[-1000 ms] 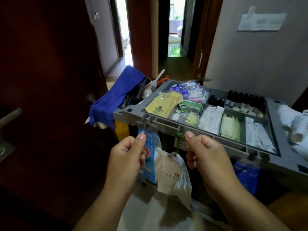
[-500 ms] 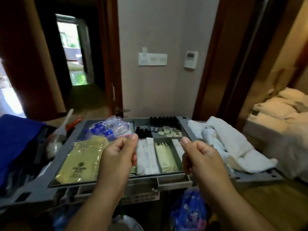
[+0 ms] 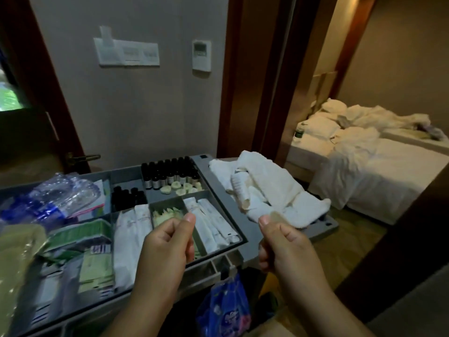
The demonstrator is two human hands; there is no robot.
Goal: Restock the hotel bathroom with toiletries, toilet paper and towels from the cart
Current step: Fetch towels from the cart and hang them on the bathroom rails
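Note:
The grey housekeeping cart tray [image 3: 218, 188] stands in front of me, split into compartments. It holds dark small bottles [image 3: 167, 175], round pale soaps [image 3: 181, 187], white sachets [image 3: 211, 221], green packets [image 3: 93, 268] and a clear plastic bag [image 3: 65, 193]. White towels [image 3: 267, 190] lie heaped on the cart's right end. My left hand [image 3: 167, 249] hovers over the tray's front with fingers curled into a fist, thumb up, holding nothing. My right hand [image 3: 284, 246] is curled the same way, just off the tray's right front corner, empty.
A blue printed bag [image 3: 226, 310] hangs below the cart's front. Behind the cart is a wall with switch plates [image 3: 127, 53] and a thermostat [image 3: 201, 54]. A doorway at right opens onto an unmade bed [image 3: 379, 164]. A door handle [image 3: 83, 157] shows at left.
My view has swung right along the cart, from its left end with the blue cloth to the towels and bedroom doorway. Both hands stay curled and empty in front of me.

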